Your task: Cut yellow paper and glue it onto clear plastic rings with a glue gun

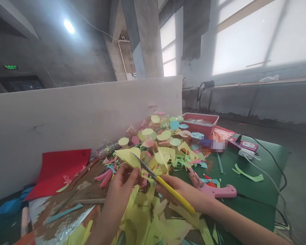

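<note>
My left hand [122, 182] pinches a yellow paper piece [129, 156] and holds it up over the table. My right hand [185, 194] grips yellow-handled scissors [165, 185], whose metal blades point up-left and meet the lower edge of that yellow paper. Under both hands lies a heap of yellow paper offcuts [153, 221]. Beyond them is a pile of cut paper circles [163, 134] in yellow, pink, blue and green.
A pink glue gun [214, 189] with a black cord lies right of my right hand on the green mat [260, 190]. A red sheet [58, 168] leans on the white partition [79, 112]. A pink tray [201, 122] stands behind the circles.
</note>
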Demonstrator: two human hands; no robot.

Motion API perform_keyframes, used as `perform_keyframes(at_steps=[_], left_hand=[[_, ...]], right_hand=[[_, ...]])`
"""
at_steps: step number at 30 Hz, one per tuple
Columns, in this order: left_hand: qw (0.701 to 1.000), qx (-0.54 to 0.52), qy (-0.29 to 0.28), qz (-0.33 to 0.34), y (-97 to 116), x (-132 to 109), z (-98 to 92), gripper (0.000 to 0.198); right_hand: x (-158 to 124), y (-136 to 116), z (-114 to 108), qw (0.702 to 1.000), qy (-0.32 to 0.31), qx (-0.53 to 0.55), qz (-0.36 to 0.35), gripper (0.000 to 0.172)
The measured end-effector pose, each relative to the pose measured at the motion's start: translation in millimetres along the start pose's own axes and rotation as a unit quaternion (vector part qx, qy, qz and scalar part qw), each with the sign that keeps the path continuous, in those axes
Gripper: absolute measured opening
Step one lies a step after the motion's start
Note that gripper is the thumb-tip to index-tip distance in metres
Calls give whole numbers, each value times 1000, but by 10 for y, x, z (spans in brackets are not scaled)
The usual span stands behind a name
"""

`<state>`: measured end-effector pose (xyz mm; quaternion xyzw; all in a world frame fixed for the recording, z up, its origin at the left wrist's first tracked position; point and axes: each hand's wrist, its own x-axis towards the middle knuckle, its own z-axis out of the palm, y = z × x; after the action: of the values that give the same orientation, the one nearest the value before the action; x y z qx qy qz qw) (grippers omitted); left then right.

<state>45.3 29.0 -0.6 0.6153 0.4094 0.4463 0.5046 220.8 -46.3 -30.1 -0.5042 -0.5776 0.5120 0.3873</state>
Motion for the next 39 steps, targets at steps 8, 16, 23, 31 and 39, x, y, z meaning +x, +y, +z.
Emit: perform_keyframes(at_steps=[8,16,23,31,39], left_hand=[[1000,30,-4,5,-42,20,14,32],[998,63,11,-12,-3,-9,-39,38],[999,49,-3,-10,4,10,-46,39],[999,37,-9,-14,20,25,-103,37],[1000,23,-3,0,66,7,-80,37]], right_hand=[[-29,-50,-17,999,-18,-35,-5,29],[-70,-110,-67,994,-62,-91,-4,32],[-61,-70,-71,993,-67,-94,-5,36],[-59,-47,-86,994,-73,-81,-6,45],[-27,27,-100,995,-72,-67,-15,47]])
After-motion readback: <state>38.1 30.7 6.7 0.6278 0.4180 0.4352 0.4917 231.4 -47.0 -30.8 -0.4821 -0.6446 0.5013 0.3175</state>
